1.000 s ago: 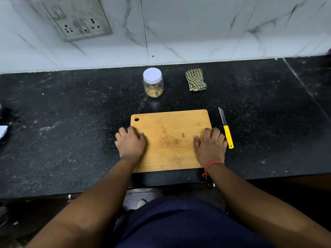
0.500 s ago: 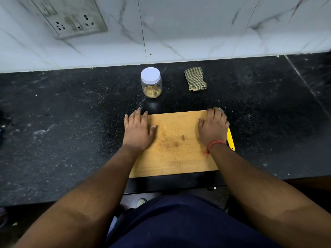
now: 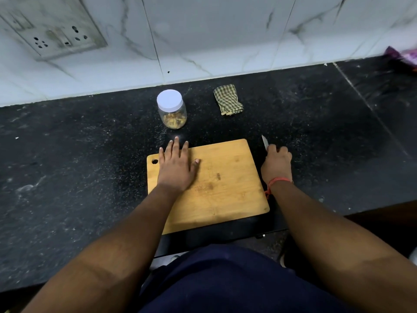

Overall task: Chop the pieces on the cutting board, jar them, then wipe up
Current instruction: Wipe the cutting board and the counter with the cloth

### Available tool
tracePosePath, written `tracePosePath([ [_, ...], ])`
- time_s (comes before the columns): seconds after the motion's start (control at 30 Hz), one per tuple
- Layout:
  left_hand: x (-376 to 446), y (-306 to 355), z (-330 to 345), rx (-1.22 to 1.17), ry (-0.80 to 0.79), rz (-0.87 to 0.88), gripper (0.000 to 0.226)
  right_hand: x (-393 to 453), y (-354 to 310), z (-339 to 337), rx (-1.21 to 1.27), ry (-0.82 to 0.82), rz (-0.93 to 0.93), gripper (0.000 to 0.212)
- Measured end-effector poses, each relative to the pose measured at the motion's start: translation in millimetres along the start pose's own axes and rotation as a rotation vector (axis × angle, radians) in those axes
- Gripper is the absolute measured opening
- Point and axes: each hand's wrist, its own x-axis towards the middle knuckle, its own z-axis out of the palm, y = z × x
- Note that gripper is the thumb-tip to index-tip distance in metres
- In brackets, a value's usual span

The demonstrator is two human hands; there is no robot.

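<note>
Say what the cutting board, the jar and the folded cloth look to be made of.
Cutting board: likely bamboo or light wood, matte, showing grain and knife marks. Jar: clear plastic or glass, contents visible through it, with a smooth white lid, probably plastic. Cloth: woven checked fabric, soft folds.

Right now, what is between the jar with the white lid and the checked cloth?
Nothing: in the head view only bare black speckled countertop lies between the clear plastic jar with the white lid and the folded green checked cloth.
</note>
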Motion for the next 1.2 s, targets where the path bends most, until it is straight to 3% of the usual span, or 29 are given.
tracePosePath([
  [0.17,1.3,-2.3,-0.7,-0.035,0.003,-0.015,0.072,10.3,-3.5,-8.4,0.325,-0.004,0.118,0.02],
  [0.3,2.8,-6.0,-1.0,-0.029,0.003,-0.038,0.072,3.1,-30.4,-16.9,0.414,0.002,0.044,0.024],
  [0.57,0.6,-16.5,-1.3,-0.032,0.006,-0.065,0.072,-38.5,-77.8,8.2,0.303,-0.118,-0.109,0.018],
  [0.87,7.1,-30.2,-0.8,-0.041,0.028,-0.098,0.072,-40.7,-85.8,8.4,0.11,-0.06,-0.201,0.029],
  [1.0,20.9,-40.2,-8.6,-0.071,0.059,-0.114,0.072,-19.3,-115.0,-3.0,0.148,-0.043,-0.284,0.026],
  [1.1,40.7,-44.4,-22.6,-0.191,0.097,-0.159,0.07,14.0,-154.2,-8.8,0.33,-0.169,-0.288,0.035],
  [1.2,64.5,-46.6,-41.6,-0.471,0.144,-0.258,0.07,42.1,-197.2,-20.5,0.573,-0.35,-0.195,0.053],
])
